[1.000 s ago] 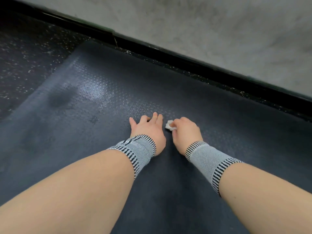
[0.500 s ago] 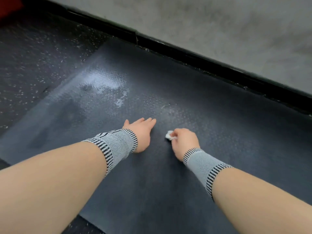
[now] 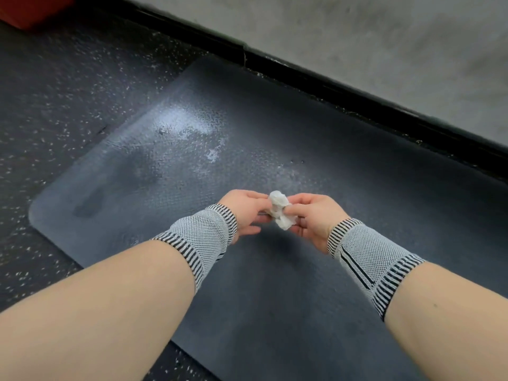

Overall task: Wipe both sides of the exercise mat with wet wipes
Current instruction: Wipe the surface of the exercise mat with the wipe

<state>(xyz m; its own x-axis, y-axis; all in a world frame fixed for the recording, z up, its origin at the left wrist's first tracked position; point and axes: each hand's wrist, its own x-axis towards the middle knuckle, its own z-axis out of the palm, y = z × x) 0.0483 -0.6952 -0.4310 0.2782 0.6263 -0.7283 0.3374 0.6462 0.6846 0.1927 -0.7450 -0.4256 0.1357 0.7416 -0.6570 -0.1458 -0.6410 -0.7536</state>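
A dark grey exercise mat (image 3: 275, 284) lies flat on the floor, with a shiny wet patch on its far left part. Above the mat's middle, a crumpled white wet wipe (image 3: 279, 210) hangs between both hands. My left hand (image 3: 244, 210) pinches the wipe's left side. My right hand (image 3: 310, 215) pinches its right side, fingers curled round it. Both hands are lifted off the mat. Both wrists wear grey striped bands.
Black speckled rubber floor (image 3: 63, 100) surrounds the mat on the left. A black baseboard (image 3: 357, 97) and grey wall (image 3: 384, 45) run along the mat's far edge. A red object (image 3: 27, 9) sits in the top left corner.
My left hand has lifted off the mat and taken hold of the wipe. My right hand has raised the wipe off the mat. The view has shifted, showing more of the mat's left end.
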